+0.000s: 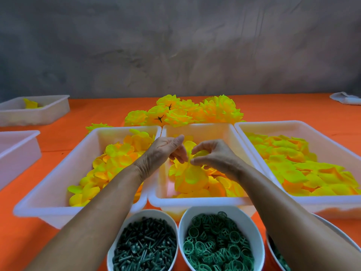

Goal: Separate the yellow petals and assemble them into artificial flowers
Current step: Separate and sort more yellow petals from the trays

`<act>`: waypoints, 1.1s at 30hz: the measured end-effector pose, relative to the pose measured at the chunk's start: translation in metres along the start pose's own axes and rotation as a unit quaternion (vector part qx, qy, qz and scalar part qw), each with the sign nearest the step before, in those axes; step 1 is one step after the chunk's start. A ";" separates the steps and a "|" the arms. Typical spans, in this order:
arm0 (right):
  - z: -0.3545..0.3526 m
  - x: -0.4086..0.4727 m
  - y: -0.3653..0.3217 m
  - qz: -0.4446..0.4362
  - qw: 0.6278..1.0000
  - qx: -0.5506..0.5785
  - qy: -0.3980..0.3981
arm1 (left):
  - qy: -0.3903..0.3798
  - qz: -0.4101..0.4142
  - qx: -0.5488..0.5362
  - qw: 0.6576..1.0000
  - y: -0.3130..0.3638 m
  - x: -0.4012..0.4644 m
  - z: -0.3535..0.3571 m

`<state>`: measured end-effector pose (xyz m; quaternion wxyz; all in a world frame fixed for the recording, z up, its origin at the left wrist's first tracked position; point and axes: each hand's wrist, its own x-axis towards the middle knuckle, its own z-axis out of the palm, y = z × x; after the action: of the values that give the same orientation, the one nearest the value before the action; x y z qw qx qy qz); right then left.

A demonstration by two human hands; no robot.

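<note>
Both hands meet above the middle white tray (197,199). A bunch of yellow fabric petals (190,178) hangs from their fingertips over the tray. My left hand (166,151) pinches its top from the left, and my right hand (212,154) pinches it from the right with thumb and forefinger. Loose yellow petals fill the left tray (48,196) and the right tray (254,130). Finished yellow flowers (183,112) lie in a heap behind the trays.
At the front stand a white bowl of dark green stems (143,244), a bowl of green rings (217,241) and a third bowl (277,255) partly under my right forearm. Two more white trays (35,114) (17,153) sit left on the orange tablecloth (23,241).
</note>
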<state>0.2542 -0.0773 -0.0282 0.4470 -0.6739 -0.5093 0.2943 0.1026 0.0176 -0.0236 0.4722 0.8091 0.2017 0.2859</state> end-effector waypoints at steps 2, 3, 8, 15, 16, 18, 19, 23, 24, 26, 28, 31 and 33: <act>0.000 -0.001 -0.001 -0.007 1.000 0.016 0.007 | -0.002 0.010 0.004 1.000 -0.002 0.001 0.000; 0.000 -0.001 -0.001 -0.012 1.000 0.026 0.008 | -0.001 0.014 0.004 1.000 -0.003 0.001 0.000; 0.000 -0.006 -0.001 -0.031 0.999 -0.011 -0.003 | 0.011 -0.002 -0.022 1.000 -0.006 0.005 -0.003; -0.026 -0.007 -0.029 0.014 0.979 -0.197 -0.052 | -0.088 -0.047 0.140 0.985 0.002 0.010 0.003; -0.030 -0.010 -0.033 0.009 0.974 -0.220 -0.055 | -0.111 -0.060 0.170 0.977 0.003 0.011 0.004; -0.041 -0.018 -0.036 0.001 0.969 -0.243 -0.047 | -0.143 -0.080 0.247 0.955 0.007 0.012 0.006; -0.050 -0.022 -0.035 0.003 0.971 -0.238 -0.035 | -0.153 -0.082 0.278 0.945 0.010 0.011 0.007; -0.099 -0.038 -0.014 0.020 0.967 -0.248 0.062 | -0.119 -0.042 0.307 0.943 0.020 0.015 0.013; -0.113 -0.041 -0.005 0.035 0.958 -0.264 0.104 | -0.091 -0.026 0.303 0.948 0.024 0.018 0.016; -0.139 -0.045 0.015 0.089 0.934 -0.294 0.182 | -0.047 0.002 0.281 0.959 0.032 0.024 0.026; -0.157 -0.049 0.034 0.156 0.904 -0.331 0.219 | -0.032 0.029 0.261 0.964 0.042 0.032 0.041; -0.163 -0.051 0.053 0.211 0.868 -0.399 0.205 | -0.036 0.062 0.234 0.970 0.052 0.046 0.067; -0.160 -0.049 0.061 0.217 0.863 -0.413 0.194 | -0.039 0.077 0.234 0.968 0.055 0.054 0.083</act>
<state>0.4012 -0.1774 -0.0173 0.1421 -0.9339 -0.3278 0.0104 0.2012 -0.0300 0.0069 0.2538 0.9206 0.1813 0.2349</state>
